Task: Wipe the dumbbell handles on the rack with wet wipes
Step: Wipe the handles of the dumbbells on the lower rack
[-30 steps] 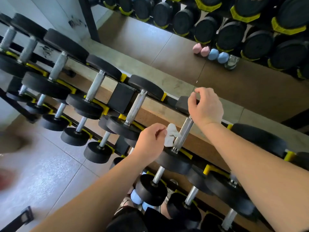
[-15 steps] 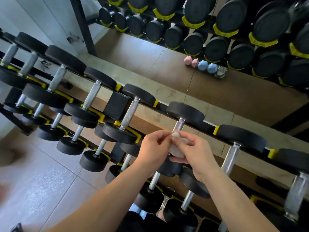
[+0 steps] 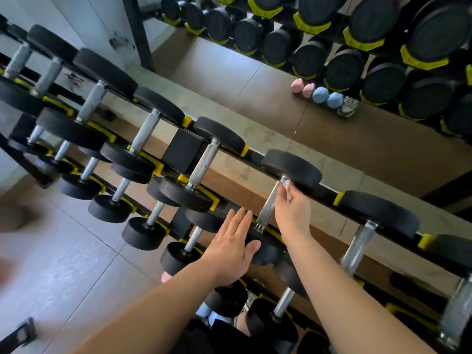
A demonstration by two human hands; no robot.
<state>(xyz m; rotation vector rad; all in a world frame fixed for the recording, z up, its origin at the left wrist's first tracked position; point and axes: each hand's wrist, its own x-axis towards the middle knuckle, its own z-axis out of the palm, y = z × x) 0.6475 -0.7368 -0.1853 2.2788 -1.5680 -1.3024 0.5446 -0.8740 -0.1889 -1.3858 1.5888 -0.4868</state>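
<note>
A black dumbbell with a steel handle [image 3: 267, 209] lies on the top tier of the rack [image 3: 338, 199]. My right hand [image 3: 292, 213] is wrapped round the upper end of that handle, close to the far weight head [image 3: 291, 166]. It presses a white wet wipe [image 3: 288, 187] against the metal, and only a small edge of the wipe shows past my fingers. With its fingers straight, my left hand [image 3: 231, 247] rests flat on the dumbbell's near black head [image 3: 267, 249].
More dumbbells [image 3: 201, 164] fill the rack's tiers to the left and right. Behind the rack, a mirror [image 3: 383, 149] reflects another loaded rack and small pink and blue dumbbells [image 3: 319, 94]. Grey floor tiles [image 3: 63, 264] lie at the lower left.
Both hands held the wipe together in front of the handle. Now my right hand has carried it up the handle to the far head, and my left hand has dropped flat onto the near head.
</note>
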